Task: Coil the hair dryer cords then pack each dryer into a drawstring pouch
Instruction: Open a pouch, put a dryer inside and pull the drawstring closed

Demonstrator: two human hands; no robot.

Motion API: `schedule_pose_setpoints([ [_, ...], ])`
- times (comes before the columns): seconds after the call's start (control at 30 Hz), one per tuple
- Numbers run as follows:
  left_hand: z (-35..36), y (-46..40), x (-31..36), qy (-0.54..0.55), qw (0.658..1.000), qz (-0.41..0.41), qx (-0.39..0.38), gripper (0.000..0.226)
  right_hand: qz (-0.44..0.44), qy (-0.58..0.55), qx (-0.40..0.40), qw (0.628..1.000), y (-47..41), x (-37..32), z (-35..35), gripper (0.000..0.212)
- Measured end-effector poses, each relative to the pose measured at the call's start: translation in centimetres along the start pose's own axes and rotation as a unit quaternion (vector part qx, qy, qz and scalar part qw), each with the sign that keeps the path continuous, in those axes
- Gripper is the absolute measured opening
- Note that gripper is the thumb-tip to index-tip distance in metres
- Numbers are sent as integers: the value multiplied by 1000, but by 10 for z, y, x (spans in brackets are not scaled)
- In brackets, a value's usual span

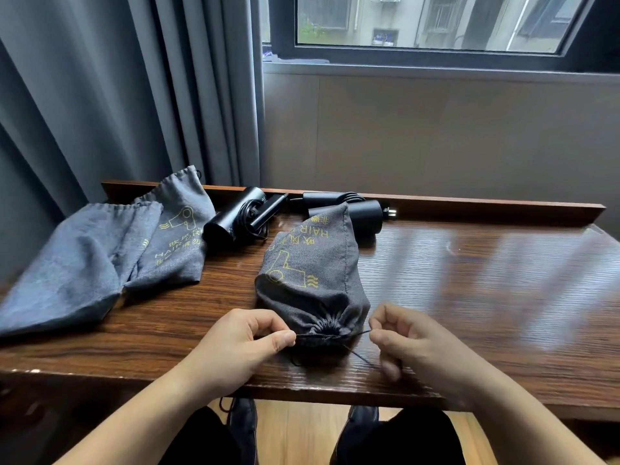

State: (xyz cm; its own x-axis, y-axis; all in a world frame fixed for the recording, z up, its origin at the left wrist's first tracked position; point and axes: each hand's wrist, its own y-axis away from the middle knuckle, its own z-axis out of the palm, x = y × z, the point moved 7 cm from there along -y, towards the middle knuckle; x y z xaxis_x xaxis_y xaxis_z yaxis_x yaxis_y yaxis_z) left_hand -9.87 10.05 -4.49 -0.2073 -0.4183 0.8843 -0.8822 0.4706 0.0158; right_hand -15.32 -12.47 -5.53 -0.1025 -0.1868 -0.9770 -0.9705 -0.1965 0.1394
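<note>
Left hand (246, 340) and right hand (402, 340) each pinch the black drawstring (352, 335), one on either side of the filled grey pouch (312, 276) lying mid-table (469, 280), its mouth gathered shut. Behind it two black hair dryers (231, 218) (367, 213) lie with coiled cords, the right one partly hidden. Two flat empty pouches (84, 260) (181, 236) overlap at left. What the pouch contains can't be seen.

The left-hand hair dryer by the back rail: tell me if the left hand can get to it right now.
Probably yes. The left-hand hair dryer lies uncovered beyond the filled pouch, with bare table between, but the left hand must first release the drawstring.
</note>
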Motion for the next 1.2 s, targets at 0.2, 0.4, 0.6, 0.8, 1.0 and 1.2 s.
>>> schedule_pose_setpoints([
  [0.2,-2,-1,-1,4,1000,-2,3,17,-30,233,26,972,-2,-8,-6,15],
  [0.4,-3,-2,-2,-9,1000,-3,3,19,-53,365,52,928,-3,-22,-30,17],
  [0.6,-8,-2,-8,-35,999,4,2,21,-5,500,105,860,-1,-16,-74,24],
  [0.8,4,0,-2,-115,991,25,-56,22,28,581,28,813,-3,-11,-52,45],
  [1.0,15,-1,11,-130,990,29,-45,29,-41,476,17,879,-8,-15,2,70],
  [1.2,19,-6,15,-162,986,34,11,20,-68,465,89,878,-12,-3,22,47],
])
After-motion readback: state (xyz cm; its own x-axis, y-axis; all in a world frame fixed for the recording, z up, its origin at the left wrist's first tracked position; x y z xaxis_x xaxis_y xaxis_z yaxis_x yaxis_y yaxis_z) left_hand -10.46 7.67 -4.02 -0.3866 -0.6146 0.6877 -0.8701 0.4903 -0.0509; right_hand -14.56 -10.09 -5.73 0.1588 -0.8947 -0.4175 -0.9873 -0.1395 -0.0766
